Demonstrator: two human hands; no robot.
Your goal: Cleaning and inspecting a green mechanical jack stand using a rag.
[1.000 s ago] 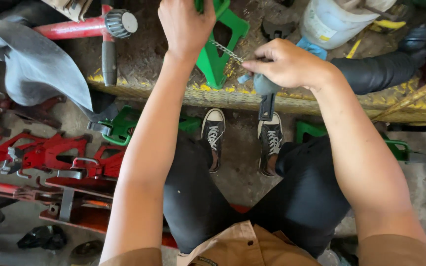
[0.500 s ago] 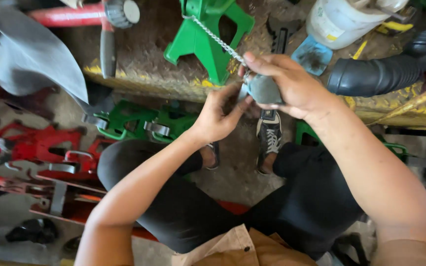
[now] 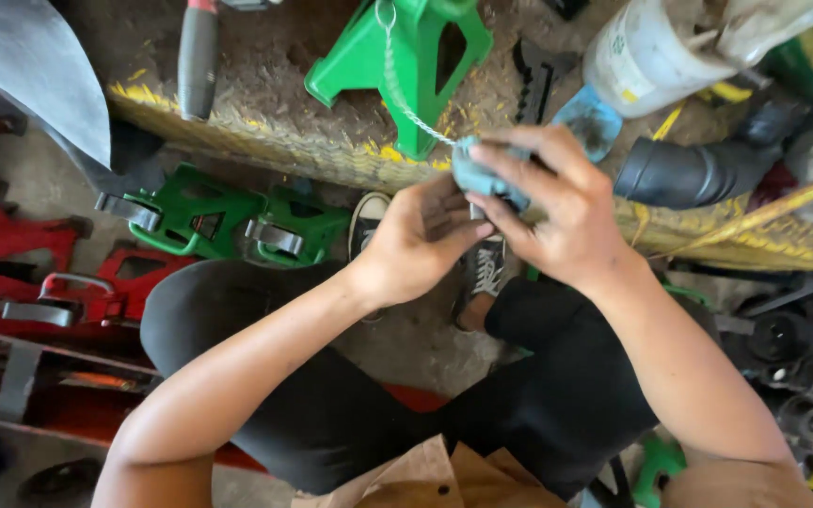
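Pinching a smooth grey-blue block (image 3: 487, 175), both hands (image 3: 491, 226) tug its twisted metal chain (image 3: 405, 99).

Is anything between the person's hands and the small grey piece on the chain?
Nothing visible. The right hand grips the grey piece directly, the left hand touches it from below, and the chain runs clear to the green stand.

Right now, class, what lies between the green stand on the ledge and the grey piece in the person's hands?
In the head view, a thin metal chain runs from the green stand to the grey piece.
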